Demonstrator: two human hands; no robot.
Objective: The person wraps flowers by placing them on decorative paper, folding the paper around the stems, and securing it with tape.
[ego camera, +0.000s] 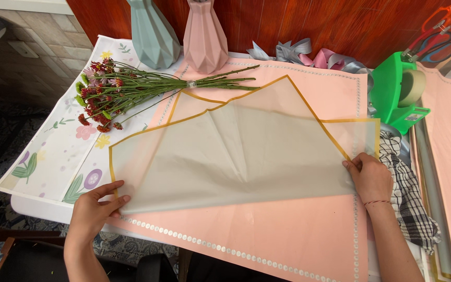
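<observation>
Lying flat, the folded translucent sheet (236, 151) is stretched left-right, peak pointing away. Its corners are pinched by left hand (94, 209) and right hand (369, 176), both nearly closed

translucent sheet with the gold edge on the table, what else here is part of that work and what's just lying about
In hand:
- translucent sheet, folded, pinned by left hand and right hand
- pink paper beneath it

Lying about:
- flower bunch
- blue vase, pink vase
- ribbons
- green tape dispenser
- scissors
- checked cloth
</observation>
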